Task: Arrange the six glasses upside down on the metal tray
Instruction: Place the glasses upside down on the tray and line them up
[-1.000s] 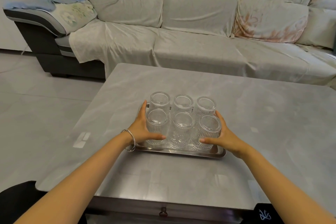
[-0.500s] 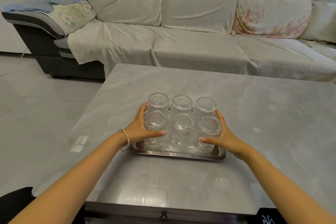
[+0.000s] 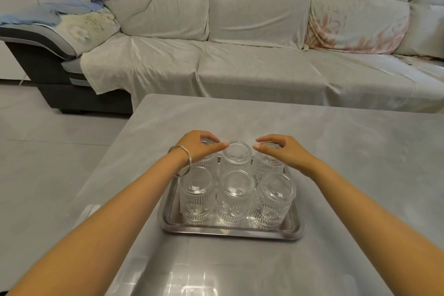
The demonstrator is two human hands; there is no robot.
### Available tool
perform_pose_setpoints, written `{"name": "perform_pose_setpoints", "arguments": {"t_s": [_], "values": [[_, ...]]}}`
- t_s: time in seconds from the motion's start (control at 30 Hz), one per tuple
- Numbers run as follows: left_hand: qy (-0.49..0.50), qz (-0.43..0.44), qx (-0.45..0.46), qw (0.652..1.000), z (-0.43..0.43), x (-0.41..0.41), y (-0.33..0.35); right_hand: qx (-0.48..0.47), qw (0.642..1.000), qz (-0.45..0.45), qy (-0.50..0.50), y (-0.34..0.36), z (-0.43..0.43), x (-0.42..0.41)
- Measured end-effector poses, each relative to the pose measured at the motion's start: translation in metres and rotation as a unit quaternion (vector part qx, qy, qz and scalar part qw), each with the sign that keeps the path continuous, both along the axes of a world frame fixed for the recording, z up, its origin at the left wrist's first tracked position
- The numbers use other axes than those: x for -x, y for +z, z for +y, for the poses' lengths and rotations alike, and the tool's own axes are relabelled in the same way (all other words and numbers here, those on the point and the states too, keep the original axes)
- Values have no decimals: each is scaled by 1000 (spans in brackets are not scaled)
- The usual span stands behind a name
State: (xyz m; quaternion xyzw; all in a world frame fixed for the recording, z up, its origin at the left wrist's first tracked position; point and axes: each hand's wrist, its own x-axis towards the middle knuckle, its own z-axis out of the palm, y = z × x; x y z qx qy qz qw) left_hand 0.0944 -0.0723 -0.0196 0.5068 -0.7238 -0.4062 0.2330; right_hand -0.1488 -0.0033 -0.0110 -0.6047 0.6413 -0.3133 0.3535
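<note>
Both hands have moved from the near row's flanks to the far row: left hand (image 3: pixel 200 145) cups the far-left glass (image 3: pixel 207 160), right hand (image 3: pixel 280 149) the far-right glass (image 3: pixel 268 163), fingers curled loosely over their upturned bases. Firm grip or mere contact: cannot tell. All six inverted glasses stand on the metal tray (image 3: pixel 230 230) on the table (image 3: pixel 348 175); the hands hide the tops of those two.

Grey table (image 3: pixel 336 151) bears one metal tray (image 3: pixel 230 232).

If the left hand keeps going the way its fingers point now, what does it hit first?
The left hand points right, so it would probably meet the back middle glass first, then the right hand. Depth is unclear; it may already be touching.
</note>
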Motion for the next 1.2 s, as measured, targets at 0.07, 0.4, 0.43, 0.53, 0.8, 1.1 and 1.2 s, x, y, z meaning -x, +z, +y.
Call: {"name": "perform_pose_setpoints", "arguments": {"t_s": [0.07,0.4,0.43,0.53,0.8,1.1,1.2], "values": [[1,-10,5,1000,-3,4,-1,-13,1000,-5,4,-1,-6,0],[-10,4,2,1000,-4,7,-2,-17,999,-32,1,-7,-11,-11],[-12,5,2,1000,-3,8,-2,-17,999,-33,-1,-7,-10,-10],[-22,14,-2,1000,-2,8,-1,-16,999,-35,-4,-9,-9,-8],[-9,12,30,999,4,-2,0,15,999,-32,-16,-7,4,-9],[-55,34,-60,996,55,-51,-30,-24,998,-51,19,-26,82,0],[-49,56,-59,995,64,-55,-33,-32,997,-62,18,-34,93,-1]]}}
